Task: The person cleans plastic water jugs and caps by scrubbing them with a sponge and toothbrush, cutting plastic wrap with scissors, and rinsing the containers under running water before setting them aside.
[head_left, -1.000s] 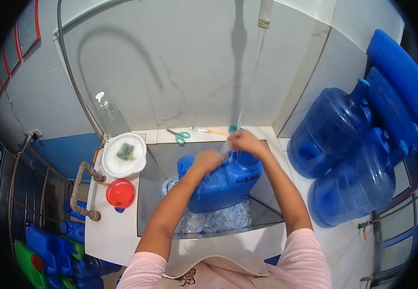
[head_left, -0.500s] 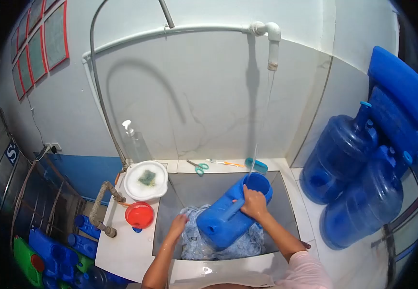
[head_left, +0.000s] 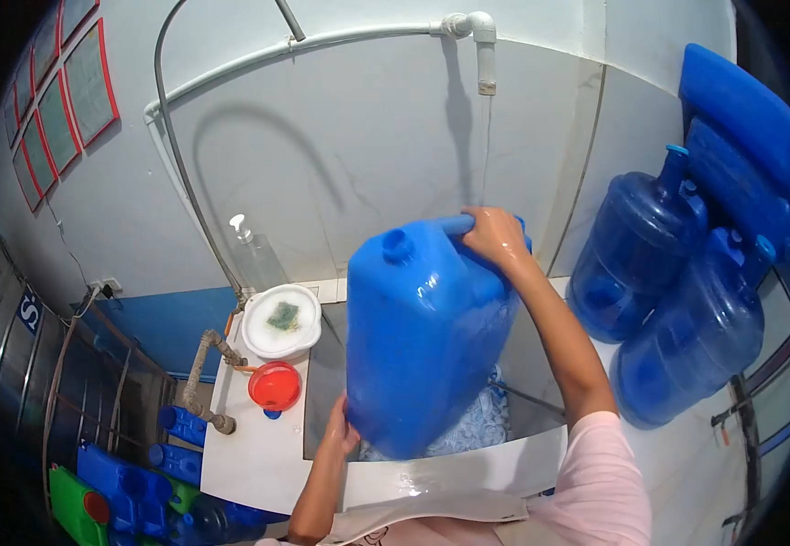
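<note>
A large blue jug (head_left: 422, 337) is held raised over the grey sink (head_left: 327, 364), tilted, its small spout toward the upper left. My right hand (head_left: 497, 235) is wrapped round the handle at its top. Against the jug's lower left side rests my left hand (head_left: 342, 429), its fingers partly hidden behind the jug. Under the jug, crumpled pale blue material (head_left: 481, 420) lies in the sink. A thin stream of water falls from the white pipe outlet (head_left: 486, 77) behind the jug.
Left of the sink are a white basin (head_left: 282, 346) with a green sponge, a red bowl (head_left: 274, 387), a pump bottle (head_left: 258, 259) and a bent pipe (head_left: 197, 378). Large blue bottles (head_left: 686, 337) stand at the right. Blue and green containers (head_left: 131, 491) sit at the lower left.
The jug has been lifted from low in the sink and turned more upright. My right hand rose with its handle. My left hand has come against the jug's lower side.
</note>
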Available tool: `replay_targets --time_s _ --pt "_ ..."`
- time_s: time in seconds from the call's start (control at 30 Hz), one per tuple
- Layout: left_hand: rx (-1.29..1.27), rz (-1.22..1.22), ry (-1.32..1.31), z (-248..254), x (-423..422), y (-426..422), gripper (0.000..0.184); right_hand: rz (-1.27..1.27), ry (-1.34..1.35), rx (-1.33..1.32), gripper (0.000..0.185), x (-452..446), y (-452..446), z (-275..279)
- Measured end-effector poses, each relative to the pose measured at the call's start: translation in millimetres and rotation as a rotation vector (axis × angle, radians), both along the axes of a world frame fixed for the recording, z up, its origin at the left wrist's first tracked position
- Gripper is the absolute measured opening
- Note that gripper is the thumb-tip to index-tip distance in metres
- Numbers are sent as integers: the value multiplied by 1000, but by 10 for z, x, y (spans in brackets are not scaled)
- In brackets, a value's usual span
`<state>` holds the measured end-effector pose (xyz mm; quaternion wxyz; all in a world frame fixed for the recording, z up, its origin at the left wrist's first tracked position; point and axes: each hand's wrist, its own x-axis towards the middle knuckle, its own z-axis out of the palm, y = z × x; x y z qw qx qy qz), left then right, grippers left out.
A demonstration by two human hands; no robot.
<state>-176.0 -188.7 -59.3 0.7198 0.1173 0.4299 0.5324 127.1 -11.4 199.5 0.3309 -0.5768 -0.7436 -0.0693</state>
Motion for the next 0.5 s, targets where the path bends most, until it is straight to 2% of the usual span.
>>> replay_targets --time_s 0.03,0.1,0.13,0.17,0.2,0.23,0.27,0.4,0.47,0.5 --pt "-49 -2 -54 76 -10 -177 45 -50 -56 -235 41 -16 7 -14" --pt "-71 45 0 169 -482 -347 43 -77 0 -221 40 -42 -5 -114" --pt "87 184 118 361 -675 -349 46 -97 49 -215 39 -54 -34 -156" --pt "266 67 141 767 -848 -423 49 -89 184 -213 40 -72 -87 -147" --pt "322 145 253 1179 -839 -476 52 -97 181 -217 40 -85 -140 -100" --pt "293 175 305 1367 -866 -468 56 -96 287 -180 41 -107 -192 -37" --pt "398 214 368 1429 -851 -455 58 -91 392 -142 42 -122 -226 13" --pt "381 244 357 859 -559 -411 64 58 445 -26 42 -98 -163 28" --pt "133 182 151 609 -436 -525 65 -104 118 -251 42 -81 40 -135" --pt "141 184 149 601 -495 -588 65 -91 74 -261 43 -110 30 -191"
